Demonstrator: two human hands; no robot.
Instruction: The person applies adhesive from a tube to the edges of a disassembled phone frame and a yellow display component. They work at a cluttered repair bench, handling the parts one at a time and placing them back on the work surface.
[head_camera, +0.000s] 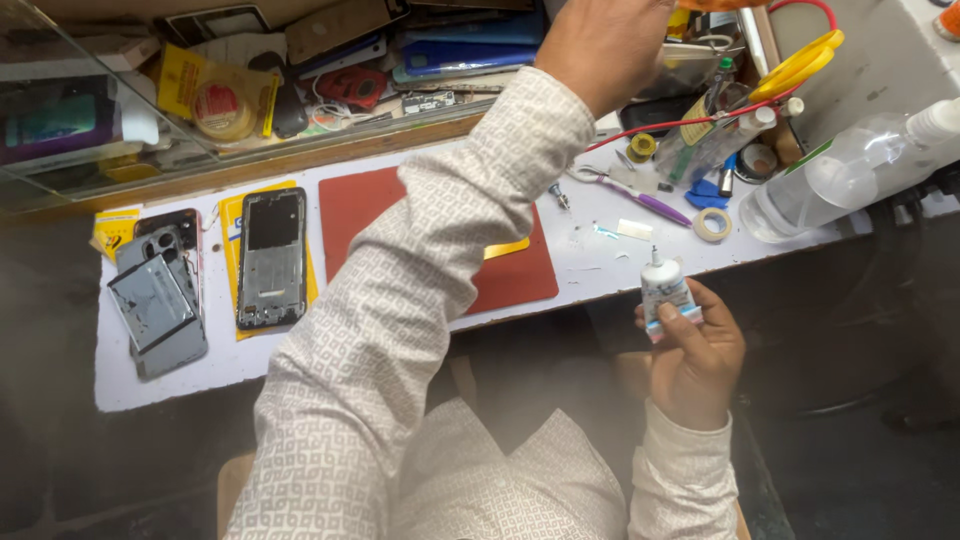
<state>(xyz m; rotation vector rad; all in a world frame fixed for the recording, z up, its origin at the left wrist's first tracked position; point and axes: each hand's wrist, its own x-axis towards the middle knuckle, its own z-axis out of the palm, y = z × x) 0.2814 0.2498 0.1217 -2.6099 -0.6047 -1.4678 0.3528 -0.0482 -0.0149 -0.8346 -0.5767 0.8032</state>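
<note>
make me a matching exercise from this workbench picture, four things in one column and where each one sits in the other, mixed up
Things:
1. small glue tube
2. opened phone frame
3. tape roll
4. clear spray bottle

Places:
A. lying on its side at the right end of the bench
B. held in the right hand
C. on a yellow card, left of the red mat
D. flat on the white top, beside the purple-handled tool

Pairs: 1-B, 2-C, 3-D, 4-A

The left hand reaches up towards the cluttered back of the bench; what it touches is cut off.
</note>
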